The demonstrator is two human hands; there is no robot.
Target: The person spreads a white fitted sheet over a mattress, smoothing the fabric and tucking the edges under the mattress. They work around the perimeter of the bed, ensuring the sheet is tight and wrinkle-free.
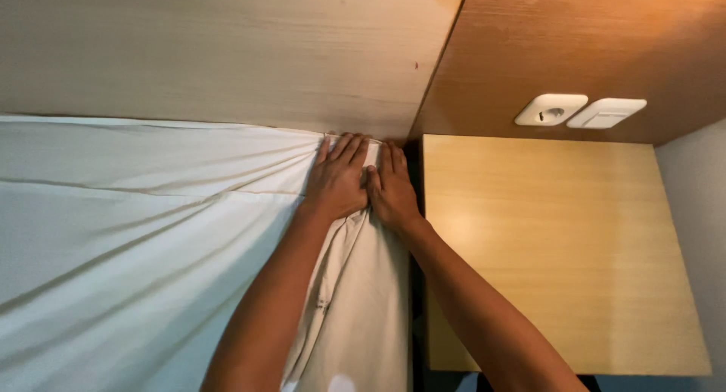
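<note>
A pale white bed sheet (pixel 128 233) covers the mattress on the left and is pulled into taut folds toward its far right corner. My left hand (pixel 337 182) lies flat on that corner with fingers pointing at the wooden headboard (pixel 227 51). Right beside it, touching it, my right hand (pixel 392 191) presses the sheet's edge down into the narrow gap between the mattress and a light wooden bedside table (pixel 560 248). Both hands press on the cloth; whether the fingers pinch it I cannot tell.
The darker wooden wall panel (pixel 590 36) above the bedside table carries a white socket (pixel 550 110) and a white switch (pixel 606 113). A pale wall (pixel 699 210) bounds the table on the right. The dark gap (pixel 414 301) runs between bed and table.
</note>
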